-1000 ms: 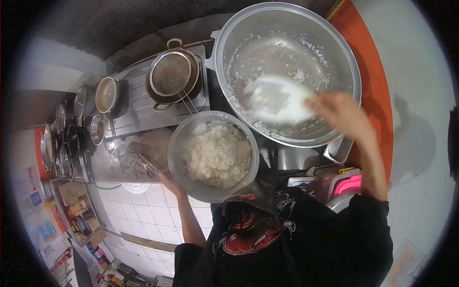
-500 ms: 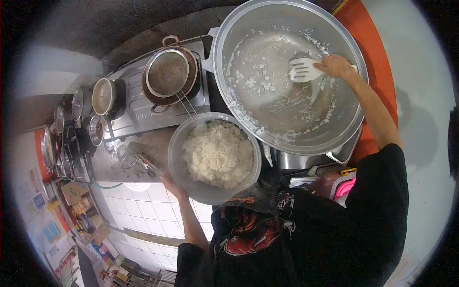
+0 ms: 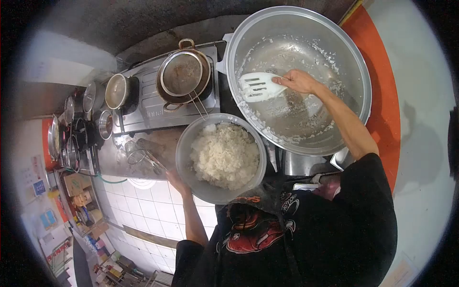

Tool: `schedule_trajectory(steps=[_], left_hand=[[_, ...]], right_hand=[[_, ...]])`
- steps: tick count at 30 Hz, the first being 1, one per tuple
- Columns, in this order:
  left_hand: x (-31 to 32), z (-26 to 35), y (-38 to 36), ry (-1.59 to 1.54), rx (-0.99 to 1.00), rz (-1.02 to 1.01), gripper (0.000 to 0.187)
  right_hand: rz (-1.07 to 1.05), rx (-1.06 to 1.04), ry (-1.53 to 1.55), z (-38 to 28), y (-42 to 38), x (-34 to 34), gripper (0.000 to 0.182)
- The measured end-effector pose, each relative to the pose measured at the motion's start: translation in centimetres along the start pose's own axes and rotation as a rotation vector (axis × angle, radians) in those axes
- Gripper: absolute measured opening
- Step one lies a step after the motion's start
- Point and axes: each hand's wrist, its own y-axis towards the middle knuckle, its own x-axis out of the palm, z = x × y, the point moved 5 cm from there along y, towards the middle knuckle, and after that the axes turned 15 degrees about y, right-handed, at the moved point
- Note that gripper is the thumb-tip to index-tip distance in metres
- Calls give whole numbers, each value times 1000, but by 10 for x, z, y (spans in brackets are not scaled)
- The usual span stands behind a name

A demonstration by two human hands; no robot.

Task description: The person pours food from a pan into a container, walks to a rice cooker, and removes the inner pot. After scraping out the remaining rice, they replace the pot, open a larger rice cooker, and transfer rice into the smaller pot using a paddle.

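My right hand (image 3: 300,82) is closed round the handle of a white slotted spatula (image 3: 256,87). The spatula's blade is against the left inner wall of a large metal pot (image 3: 356,52), where grains of rice cling to the sides and bottom. In front of the pot is a grey bowl (image 3: 185,158) heaped with cooked white rice (image 3: 224,155). At its near left edge, my left hand (image 3: 179,184) grips the bowl, its fingers partly hidden by the side.
Left of the pot, a wire strainer (image 3: 181,74) rests over a brown two-handled pan (image 3: 206,81) on the stove (image 3: 148,81). A small saucepan (image 3: 117,92) stands further left. A whisk (image 3: 136,156) lies on the metal counter (image 3: 112,165). An orange edge (image 3: 385,119) borders the pot's right.
My right hand has swept the spatula leftward across the pot, from the middle right to the left wall. My left hand stays at the bowl. The whole view has shifted slightly.
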Motion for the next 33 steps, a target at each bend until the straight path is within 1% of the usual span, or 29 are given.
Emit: schedule_trajectory(steps=[1, 3, 5, 6, 7, 8, 9, 10, 11, 12, 13, 15, 16, 17, 18, 19, 20, 21, 22, 23, 24, 25, 26, 27, 29, 30, 31, 32, 33], left_hand=[[0, 1, 0, -6, 4, 2, 59], [2, 0, 0, -232, -82, -62, 57], [0, 2, -2, -227, -87, -21, 55], [-2, 3, -4, -214, -97, 16, 54], [-2, 6, -5, -218, -100, 14, 54], [-2, 7, -5, -293, -167, 23, 52], [0, 6, -6, -368, -233, 27, 52], [1, 2, -6, -371, -235, 10, 52], [1, -2, -4, -394, -200, -20, 51], [3, -5, -2, -421, -165, -43, 51], [6, -3, 0, -427, -166, -54, 51], [4, -6, -1, -446, -206, -50, 52], [7, -14, 1, -548, -250, -132, 53], [8, -15, -2, -552, -263, -131, 53], [6, -11, -2, -478, -234, -90, 53], [3, -7, -1, -404, -204, -53, 54], [3, -4, -2, -410, -211, -55, 54], [4, 0, -3, -454, -218, -55, 54], [4, 0, -5, -492, -227, -56, 55], [5, -5, -4, -494, -235, -54, 55], [4, -11, -2, -392, -207, -38, 56], [2, -15, -2, -288, -178, -25, 57], [2, -13, -3, -286, -187, -25, 57], [1, -3, -4, -302, -169, -35, 59], [1, 6, -8, -306, -155, -48, 60], [1, 6, -9, -343, -199, -41, 60], [2, 6, -8, -379, -239, -34, 60], [1, 7, -6, -364, -233, -43, 60], [3, 6, -7, -433, -238, -73, 59]], right_hand=[[9, -31, 42, -5, -7, -6, 71], [23, -64, 81, -22, -27, -20, 69], [114, -137, 123, -60, -64, -39, 63], [115, -138, 116, -82, -85, -44, 63], [109, -204, 200, -110, -108, -46, 61], [103, -265, 286, -129, -125, -40, 60], [35, -281, 365, -133, -131, -21, 54], [-30, -293, 445, -135, -138, 1, 48], [-70, -293, 333, -148, -150, 25, 47], [-47, -250, -37, -157, -157, 52, 47], [-60, -392, -280, -164, -165, 74, 43], [-102, -412, -196, -160, -171, 81, 38], [-108, -408, -207, -168, -179, 67, 38], [-94, -298, -156, -178, -192, 41, 36], [-76, -190, -106, -181, -201, 19, 33], [-25, -190, -66, -174, -205, 0, 32], [28, -191, -30, -159, -207, -22, 31], [138, -183, 41, -143, -209, -45, 28], [232, -176, 0, -120, -208, -63, 29], [320, -67, -118, -85, -204, -77, 35], [323, 30, -237, -48, -196, -88, 39], [409, 215, -325, -11, -184, -94, 42], [494, 400, -416, 22, -174, -99, 46], [485, 399, -420, 47, -158, -101, 46], [235, 529, -611, 88, -134, -91, 54], [226, 531, -604, 100, -128, -84, 54], [51, 449, -631, 103, -119, -69, 57], [-120, 366, -647, 107, -114, -52, 60], [-123, 372, -632, 112, -112, -45, 60]])
